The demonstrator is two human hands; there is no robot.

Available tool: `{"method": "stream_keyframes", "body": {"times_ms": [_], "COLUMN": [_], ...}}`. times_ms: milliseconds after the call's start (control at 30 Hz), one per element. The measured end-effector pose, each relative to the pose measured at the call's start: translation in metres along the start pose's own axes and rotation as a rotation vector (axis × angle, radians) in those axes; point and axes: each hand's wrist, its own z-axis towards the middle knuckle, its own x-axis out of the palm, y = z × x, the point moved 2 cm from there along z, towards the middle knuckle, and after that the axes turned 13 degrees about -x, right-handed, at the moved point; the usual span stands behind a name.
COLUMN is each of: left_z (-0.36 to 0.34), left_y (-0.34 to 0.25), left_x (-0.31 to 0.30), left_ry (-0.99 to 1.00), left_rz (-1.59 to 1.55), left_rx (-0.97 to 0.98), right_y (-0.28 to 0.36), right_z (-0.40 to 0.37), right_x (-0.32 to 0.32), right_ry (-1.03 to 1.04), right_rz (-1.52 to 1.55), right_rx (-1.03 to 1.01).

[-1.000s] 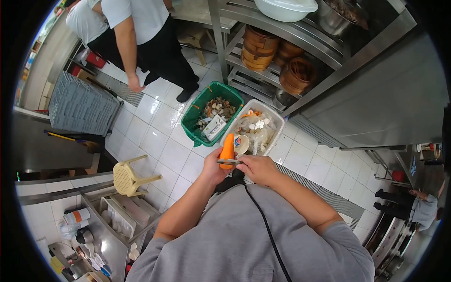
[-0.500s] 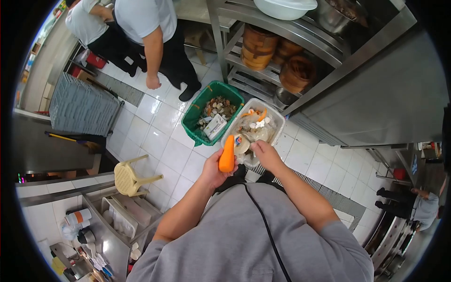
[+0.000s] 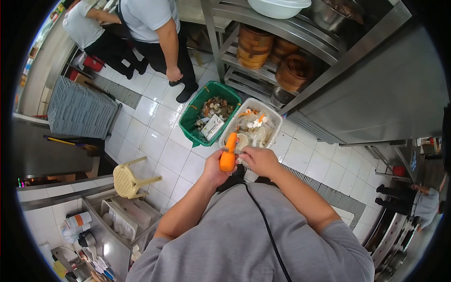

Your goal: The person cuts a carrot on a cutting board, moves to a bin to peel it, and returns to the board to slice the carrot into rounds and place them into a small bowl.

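My left hand (image 3: 215,170) is wrapped round the thick end of a bright orange carrot (image 3: 228,162), whose narrow end points away from me. Closed on a small tool, apparently a peeler, my right hand (image 3: 260,161) is just to the right of the carrot. The peeler's greyish blade (image 3: 226,149) lies across the carrot's upper side; its handle is mostly hidden by my fingers. Below the carrot stands a whitish tub (image 3: 278,123) with a clear plastic liner, orange scraps and white pieces in it.
Left of the tub is a green-lined bin (image 3: 187,123) of food waste. A steel rack (image 3: 277,29) holds bamboo steamers (image 3: 253,47). A cream stool (image 3: 126,182) stands at left. Two people (image 3: 150,21) are at the far counter, another person (image 3: 425,207) at far right.
My right hand has moved left to the carrot, bringing the peeler's blade across it. The carrot stays in my left hand. The nearer co-worker's hand has shifted right.
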Motion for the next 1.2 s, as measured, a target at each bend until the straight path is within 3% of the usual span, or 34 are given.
{"method": "stream_keyframes", "body": {"times_ms": [67, 133, 267, 367, 433, 600, 700, 867, 900, 1000, 1067, 1200], "left_z": [-0.007, -0.011, -0.013, -0.004, -0.006, 0.004, 0.001, -0.004, -0.007, -0.003, -0.002, -0.001], "left_y": [0.004, 0.008, 0.006, 0.004, 0.001, 0.002, 0.005, 0.014, 0.013, 0.011, 0.010, 0.009], "left_x": [0.002, 0.002, 0.006, -0.005, -0.004, -0.008, -0.005, 0.000, 0.003, 0.002, 0.000, 0.000], "left_ry": [0.042, 0.088, 0.091, 0.016, -0.060, -0.045, -0.013, 0.060, 0.042, 0.004, -0.016, -0.088], "left_rz": [0.027, 0.037, 0.003, -0.028, 0.007, -0.001, 0.029, 0.035, 0.030, 0.008, -0.002, 0.066], "left_rx": [-0.014, -0.027, -0.025, 0.006, 0.022, 0.015, -0.014, -0.038, -0.028, -0.003, 0.006, 0.039], "right_y": [-0.025, -0.060, -0.062, -0.013, 0.020, 0.012, 0.000, -0.078, -0.079, -0.052, -0.008, 0.011], "right_z": [0.011, 0.016, 0.001, -0.019, -0.022, -0.018, -0.010, 0.006, 0.002, -0.014, -0.021, -0.025], "right_x": [0.005, 0.017, 0.026, 0.016, 0.001, 0.008, 0.008, 0.026, 0.029, 0.028, 0.011, 0.002], "right_ry": [-0.018, -0.172, -0.150, -0.109, 0.018, -0.012, -0.019, -0.094, -0.098, -0.159, 0.000, 0.037], "right_rz": [-0.005, -0.079, 0.071, 0.206, 0.101, 0.002, -0.011, -0.110, -0.110, 0.115, 0.181, 0.065], "right_rx": [0.100, 0.365, 0.392, 0.210, -0.078, -0.116, -0.044, 0.416, 0.415, 0.305, 0.061, -0.116]}}
